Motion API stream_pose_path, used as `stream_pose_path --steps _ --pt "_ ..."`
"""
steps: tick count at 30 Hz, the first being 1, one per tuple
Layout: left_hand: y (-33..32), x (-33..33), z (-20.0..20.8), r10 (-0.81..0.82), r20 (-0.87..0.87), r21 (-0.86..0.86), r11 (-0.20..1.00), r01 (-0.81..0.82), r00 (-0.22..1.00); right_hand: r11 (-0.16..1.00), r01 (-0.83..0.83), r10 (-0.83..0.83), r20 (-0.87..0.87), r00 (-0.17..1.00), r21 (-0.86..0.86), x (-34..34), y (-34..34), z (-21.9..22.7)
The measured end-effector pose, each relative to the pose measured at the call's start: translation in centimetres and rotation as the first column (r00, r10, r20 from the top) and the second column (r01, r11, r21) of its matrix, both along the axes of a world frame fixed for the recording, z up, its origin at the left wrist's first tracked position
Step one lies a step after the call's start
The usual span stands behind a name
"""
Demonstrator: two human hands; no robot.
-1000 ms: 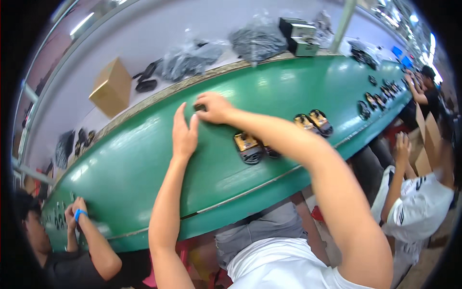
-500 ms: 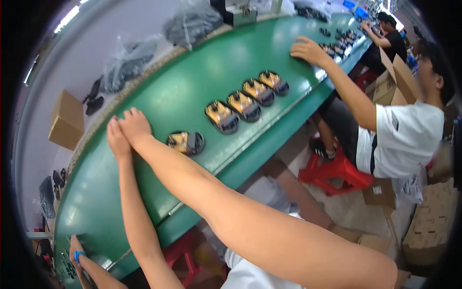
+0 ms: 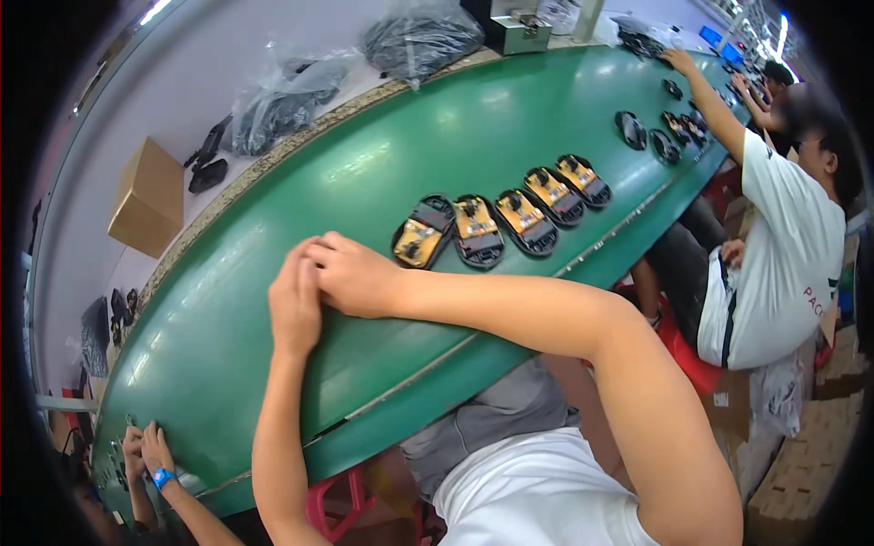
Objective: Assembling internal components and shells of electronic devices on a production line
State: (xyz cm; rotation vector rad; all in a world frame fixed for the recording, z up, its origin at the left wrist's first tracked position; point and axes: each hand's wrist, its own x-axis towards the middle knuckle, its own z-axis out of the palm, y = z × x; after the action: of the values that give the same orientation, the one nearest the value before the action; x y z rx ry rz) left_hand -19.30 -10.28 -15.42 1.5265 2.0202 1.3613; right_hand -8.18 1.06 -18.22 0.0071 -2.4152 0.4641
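Note:
My left hand [image 3: 296, 298] and my right hand [image 3: 357, 277] meet low over the green work surface [image 3: 300, 205]. The fingers of both are bent and drawn together at the tips. Whatever lies between them, if anything, is hidden. Just beyond my right hand is an oval black shell [image 3: 424, 231] with an orange circuit board, apparently an opened computer mouse; neither hand seems to touch it. Several more such shells [image 3: 479, 231] stretch in a slanting row to the right, boards facing up.
A co-worker in a white shirt [image 3: 778, 255] reaches across the surface at right, near more black shells [image 3: 630, 130]. At lower left are another person's hands [image 3: 146, 452] with a blue wristband. Bagged dark parts [image 3: 423, 41], a metal box [image 3: 521, 35] and a cardboard box [image 3: 147, 198] line the far ledge.
The view has shifted, and my hands stay together with their fingers more bent. The nearest shell is now turned and closer to the row. The co-worker's arm reaches farther away.

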Motion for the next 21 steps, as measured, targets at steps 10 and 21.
stream_pose_path --steps 10,21 --pt "-1.1 2.9 0.4 -0.162 -0.333 0.025 0.983 0.180 0.929 0.994 -0.077 0.089 0.176 0.980 -0.076 6.5 1.4 4.5" --pt "-1.6 3.9 2.3 -0.217 -0.386 0.098 0.957 0.273 0.897 0.981 -0.022 0.058 0.185 0.981 -0.193 6.3 1.1 3.5"
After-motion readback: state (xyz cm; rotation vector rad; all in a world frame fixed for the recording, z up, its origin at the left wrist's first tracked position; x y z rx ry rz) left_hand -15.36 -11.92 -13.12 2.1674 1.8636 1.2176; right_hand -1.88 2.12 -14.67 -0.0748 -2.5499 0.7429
